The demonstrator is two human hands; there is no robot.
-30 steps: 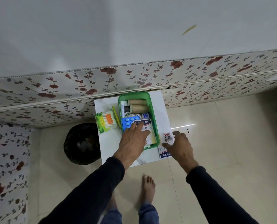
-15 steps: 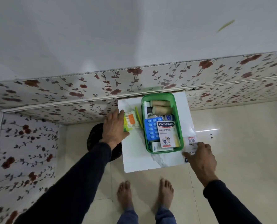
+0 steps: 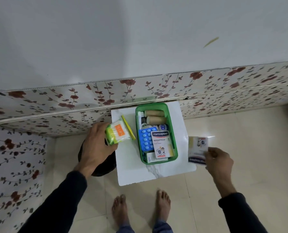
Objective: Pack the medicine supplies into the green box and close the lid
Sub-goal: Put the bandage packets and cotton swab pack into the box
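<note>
My left hand [image 3: 96, 147]: pinching the cotton-swab pack [image 3: 117, 134], left of the green box [image 3: 173, 132].
My right hand [image 3: 219, 159]: pinching a plaster packet [image 3: 197, 148], right of it.

The box [image 3: 156, 133] stood on the small table [image 3: 131, 169], toward its far edge, lid off. Inside, two rolls [image 3: 155, 116] lay side by side at the far end, a bottle [image 3: 142, 120] left of them. A blister pack [image 3: 145, 139] lay mid-box at left, a plaster carton [image 3: 161, 143] right of it, overlapping. Left of the box, the left hand [image 3: 96, 147] held a swab packet [image 3: 117, 134] above the table's left edge. Right of the box, the right hand [image 3: 218, 160] held a second carton [image 3: 197, 149] just off the table's right edge. A bin [image 3: 104, 169] sat on the floor left of the table
</note>
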